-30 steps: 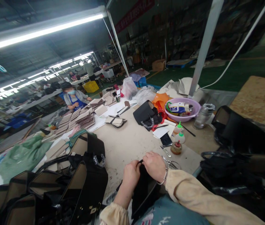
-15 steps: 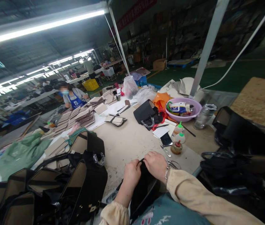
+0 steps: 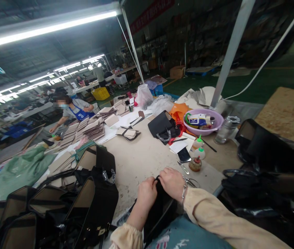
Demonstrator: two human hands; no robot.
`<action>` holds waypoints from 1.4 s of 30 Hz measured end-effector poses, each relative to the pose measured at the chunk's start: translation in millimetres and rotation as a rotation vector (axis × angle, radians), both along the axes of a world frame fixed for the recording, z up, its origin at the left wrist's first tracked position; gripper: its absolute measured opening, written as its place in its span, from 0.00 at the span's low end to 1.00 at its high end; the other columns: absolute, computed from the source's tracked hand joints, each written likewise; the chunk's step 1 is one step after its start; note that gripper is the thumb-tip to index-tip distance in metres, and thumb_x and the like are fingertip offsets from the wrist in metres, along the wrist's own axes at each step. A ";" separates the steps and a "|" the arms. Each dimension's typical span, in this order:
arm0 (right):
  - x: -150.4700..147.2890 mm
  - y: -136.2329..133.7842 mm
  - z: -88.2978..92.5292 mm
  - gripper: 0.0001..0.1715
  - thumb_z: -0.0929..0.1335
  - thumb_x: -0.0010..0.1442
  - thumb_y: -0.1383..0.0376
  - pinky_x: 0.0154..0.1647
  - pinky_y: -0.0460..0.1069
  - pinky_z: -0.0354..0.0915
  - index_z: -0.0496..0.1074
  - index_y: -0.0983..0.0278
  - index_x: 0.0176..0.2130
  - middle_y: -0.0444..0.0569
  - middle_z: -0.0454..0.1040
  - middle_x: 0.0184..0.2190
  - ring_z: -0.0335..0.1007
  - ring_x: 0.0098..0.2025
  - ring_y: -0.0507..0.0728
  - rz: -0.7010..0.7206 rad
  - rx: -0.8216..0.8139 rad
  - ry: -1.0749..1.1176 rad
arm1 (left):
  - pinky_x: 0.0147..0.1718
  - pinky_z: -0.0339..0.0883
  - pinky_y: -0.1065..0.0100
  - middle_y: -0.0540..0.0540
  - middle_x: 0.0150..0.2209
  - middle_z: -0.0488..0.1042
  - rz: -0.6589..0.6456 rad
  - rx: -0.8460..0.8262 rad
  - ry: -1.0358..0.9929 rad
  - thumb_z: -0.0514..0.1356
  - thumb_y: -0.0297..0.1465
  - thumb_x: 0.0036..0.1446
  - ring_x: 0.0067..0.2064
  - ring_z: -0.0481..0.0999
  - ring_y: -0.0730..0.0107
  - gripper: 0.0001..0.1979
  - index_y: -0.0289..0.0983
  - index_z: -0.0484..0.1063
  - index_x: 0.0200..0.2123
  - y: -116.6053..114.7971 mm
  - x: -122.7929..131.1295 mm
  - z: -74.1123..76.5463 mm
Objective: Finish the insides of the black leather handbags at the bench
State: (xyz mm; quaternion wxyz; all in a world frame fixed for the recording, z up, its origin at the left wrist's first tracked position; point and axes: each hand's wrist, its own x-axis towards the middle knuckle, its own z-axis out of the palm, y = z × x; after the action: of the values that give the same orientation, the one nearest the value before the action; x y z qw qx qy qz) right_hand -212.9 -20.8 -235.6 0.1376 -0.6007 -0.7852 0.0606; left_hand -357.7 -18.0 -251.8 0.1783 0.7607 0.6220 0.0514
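In the head view, the left hand (image 3: 147,192) and the right hand (image 3: 172,183) sit nearly fingertip to fingertip, both with fingers curled in and barely any gap, pinching the upper edge of a black piece (image 3: 157,216) between them. The piece lies directly below and between the hands, on the body side. Its long axis appears to run from the pinched edge down toward the teal apron (image 3: 188,233), slanting slightly left (its lower end is lost behind the forearm and apron). Neither hand is clearly nearer, since both have hold of it; the pinched edge is the relation that matters, and nothing stands between fingers and piece.

Beyond the right wrist, and just beside it, lie scissors (image 3: 193,182), with small snips (image 3: 183,168) farther forward and a brown pot (image 3: 195,164) near those. On the left, black bags (image 3: 101,197) crowd the table (image 3: 133,155) near the left forearm, and would likely limit a wide swing that way. A purple basin (image 3: 201,132) stands well apart, ahead and to the right.
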 end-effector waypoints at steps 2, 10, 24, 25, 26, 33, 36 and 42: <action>0.0 0.3 0.2 0.09 0.62 0.60 0.65 0.36 0.49 0.56 0.69 0.64 0.32 0.49 0.70 0.32 0.65 0.38 0.56 -0.010 -0.007 0.004 | 0.31 0.56 0.71 0.45 0.32 0.77 -0.007 -0.005 -0.012 0.49 0.34 0.60 0.33 0.74 0.69 0.11 0.39 0.71 0.35 1.7 -0.4 0.7; 11.6 -12.1 3.8 0.10 0.65 0.57 0.63 0.33 0.46 0.58 0.66 0.60 0.41 0.45 0.69 0.35 0.66 0.36 0.52 -0.020 -0.025 0.221 | 0.30 0.55 0.70 0.44 0.32 0.77 0.042 -0.040 0.108 0.47 0.35 0.61 0.34 0.75 0.68 0.14 0.39 0.70 0.33 9.6 4.2 6.1; 52.1 -56.8 -17.6 0.19 0.62 0.59 0.62 0.35 0.49 0.65 0.63 0.62 0.51 0.47 0.71 0.32 0.69 0.34 0.54 0.046 -0.020 0.354 | 0.31 0.57 0.68 0.42 0.31 0.76 0.405 0.011 0.074 0.50 0.37 0.57 0.34 0.73 0.65 0.14 0.37 0.73 0.31 46.9 -63.3 19.9; 52.7 -59.1 -19.9 0.19 0.61 0.60 0.61 0.35 0.49 0.65 0.63 0.62 0.50 0.47 0.71 0.32 0.69 0.34 0.54 0.064 -0.031 0.352 | 0.31 0.57 0.69 0.42 0.31 0.76 0.413 0.000 0.059 0.51 0.37 0.56 0.34 0.73 0.66 0.14 0.37 0.73 0.30 48.4 -69.8 20.9; 53.0 -61.4 -22.0 0.18 0.61 0.60 0.61 0.35 0.49 0.65 0.64 0.61 0.50 0.47 0.71 0.32 0.69 0.34 0.54 0.082 -0.044 0.349 | 0.30 0.57 0.69 0.43 0.29 0.76 0.417 -0.015 0.046 0.53 0.38 0.55 0.33 0.73 0.67 0.14 0.36 0.73 0.29 49.4 -75.2 21.0; 57.6 -77.8 -33.5 0.19 0.60 0.61 0.59 0.35 0.49 0.65 0.64 0.60 0.51 0.48 0.72 0.33 0.70 0.33 0.54 0.151 -0.156 0.335 | 0.26 0.58 0.71 0.45 0.24 0.74 0.422 -0.140 -0.069 0.52 0.48 0.53 0.26 0.70 0.71 0.24 0.33 0.73 0.23 41.4 -91.7 12.9; 61.8 -85.2 -37.8 0.18 0.60 0.61 0.58 0.36 0.50 0.65 0.65 0.60 0.49 0.49 0.72 0.33 0.70 0.34 0.55 0.158 -0.198 0.331 | 0.24 0.59 0.71 0.44 0.24 0.74 0.401 -0.211 -0.134 0.46 0.52 0.54 0.23 0.70 0.72 0.30 0.32 0.73 0.25 27.7 -98.8 13.9; 64.4 -97.3 -43.5 0.17 0.60 0.60 0.54 0.36 0.51 0.64 0.69 0.59 0.43 0.48 0.73 0.32 0.70 0.33 0.56 0.146 -0.331 0.333 | 0.26 0.61 0.72 0.45 0.23 0.74 0.306 -0.201 -0.138 0.43 0.53 0.55 0.27 0.73 0.69 0.32 0.33 0.74 0.26 -27.5 -119.3 16.0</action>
State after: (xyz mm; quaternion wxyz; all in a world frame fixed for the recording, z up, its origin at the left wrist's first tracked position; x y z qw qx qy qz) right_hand -148.6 -118.1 -279.1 0.1602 -0.5383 -0.7725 0.2964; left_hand -477.0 -45.5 -235.8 0.2856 0.6301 0.7188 0.0678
